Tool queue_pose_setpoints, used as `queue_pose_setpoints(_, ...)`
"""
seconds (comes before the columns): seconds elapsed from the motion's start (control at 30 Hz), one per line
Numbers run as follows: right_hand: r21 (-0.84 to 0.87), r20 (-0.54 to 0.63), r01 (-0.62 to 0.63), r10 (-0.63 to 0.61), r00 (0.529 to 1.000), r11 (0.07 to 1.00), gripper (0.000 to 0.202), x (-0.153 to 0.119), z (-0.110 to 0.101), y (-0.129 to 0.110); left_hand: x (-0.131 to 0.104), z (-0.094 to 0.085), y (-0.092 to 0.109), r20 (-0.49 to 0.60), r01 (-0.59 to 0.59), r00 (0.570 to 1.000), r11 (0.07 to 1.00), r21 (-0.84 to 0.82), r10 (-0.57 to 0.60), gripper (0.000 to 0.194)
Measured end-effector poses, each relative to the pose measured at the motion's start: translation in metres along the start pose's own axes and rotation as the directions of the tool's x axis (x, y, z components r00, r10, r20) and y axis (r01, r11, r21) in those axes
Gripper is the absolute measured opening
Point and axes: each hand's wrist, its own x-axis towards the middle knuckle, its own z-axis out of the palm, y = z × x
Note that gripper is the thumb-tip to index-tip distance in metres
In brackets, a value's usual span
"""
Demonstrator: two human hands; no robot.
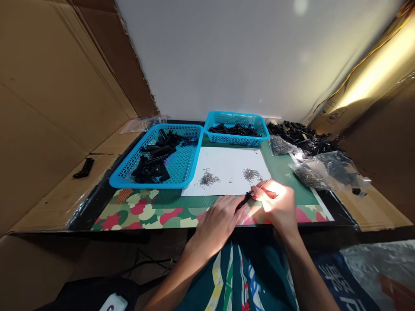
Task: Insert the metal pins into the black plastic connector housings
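My left hand (220, 214) grips a small black plastic part (244, 200) near the table's front edge. Fingers and thumb are closed around its lower end. Over the part's upper end, my right hand (275, 201) pinches a thin metal tool (266, 183), perhaps tweezers; its tip is too small to make out. Just beyond the hands lies a white sheet (227, 162). On it are two heaps of tiny metal springs or wire pieces, a left heap (208, 179) and a right heap (252, 174), with a few loose bits between.
A large blue basket (189, 160) at left holds black plastic parts; a smaller blue basket (238, 140) stands behind the sheet. At right are a pile of black parts (301, 134) and plastic bags (327, 170) of small metal pieces. One black part (84, 167) lies far left. Cardboard walls (65, 77) flank the table.
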Motion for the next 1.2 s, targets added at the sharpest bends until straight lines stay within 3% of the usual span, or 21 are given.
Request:
queue_pose_setpoints(0.5,-0.105,0.042,0.083,-0.079,0.996,0.991,0.025,0.002,0.007,0.002,0.0,-0.003,0.0,-0.039,0.055,0.997,0.993,-0.105,-0.059,0.031)
queue_pose_setpoints(0.6,-0.05,-0.007,0.076,-0.077,0.997,0.996,0.025,0.002,0.006,-0.002,0.0,-0.002,0.0,-0.068,0.095,0.992,0.981,-0.167,-0.108,0.03)
queue_pose_setpoints(0.7,-0.046,-0.048,0.169,-0.171,0.984,0.985,0.023,0.01,0.006,-0.009,-0.001,-0.003,-0.003,-0.162,0.159,0.964,0.944,-0.289,-0.212,0.032)
queue_pose_setpoints(0.8,-0.191,0.164,0.286,-0.257,0.953,0.939,0.027,0.028,0.011,-0.015,-0.002,-0.004,-0.009,-0.333,0.155,0.887,0.887,-0.435,-0.318,0.032)
queue_pose_setpoints(0.9,-0.367,0.389,0.358,-0.208,0.898,0.859,0.024,0.048,0.024,-0.017,-0.002,-0.007,-0.014,-0.436,0.095,0.823,0.846,-0.525,-0.363,0.029)
queue_pose_setpoints(1.07,-0.469,0.442,0.332,-0.109,0.891,0.818,0.011,0.066,0.046,-0.015,0.0,-0.01,-0.016,-0.406,0.078,0.848,0.838,-0.54,-0.341,0.03)
queue_pose_setpoints(1.2,-0.48,0.425,0.312,-0.093,0.9,0.82,0.015,0.067,0.053,-0.011,0.0,-0.01,-0.014,-0.381,0.089,0.862,0.84,-0.536,-0.334,0.029)
